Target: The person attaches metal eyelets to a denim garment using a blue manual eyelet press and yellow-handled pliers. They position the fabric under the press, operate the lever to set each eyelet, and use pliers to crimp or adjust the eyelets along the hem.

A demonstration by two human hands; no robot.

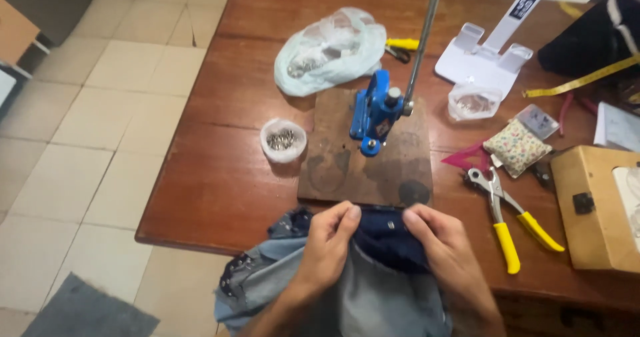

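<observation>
Both hands come up from the bottom edge of the view, forearms angled inward so that the knuckles nearly meet at the near edge of the worktop (220, 177). The left hand (328, 240) is curled, thumb on top and fingers tucked beneath, its grip closed on a fold of the denim garment (373, 290). The right hand (445, 250) mirrors it just beside, thumb pressed down on the cloth and its grip likewise closed on the same fold.

The garment is denim in two shades: a dark navy band (387, 237) pinched between the hands, and paler, washed blue cloth hanging below towards the person. A small metal stud (391, 226) shows on the dark band between the two thumbs, and a row of small studs runs along a seam at the lower left. The dark band lies across the view, its long axis running left to right along the worktop's near edge, with the rest of the garment dropping off the edge towards the floor.

Just beyond the hands sits a dark wooden board (333, 170) carrying a blue hand press (375, 114) with a long metal lever rising up and away. Left of the board stands a small clear cup of metal snaps (283, 139). To the right lie yellow-handled pliers (510, 220), well apart from the hands
</observation>
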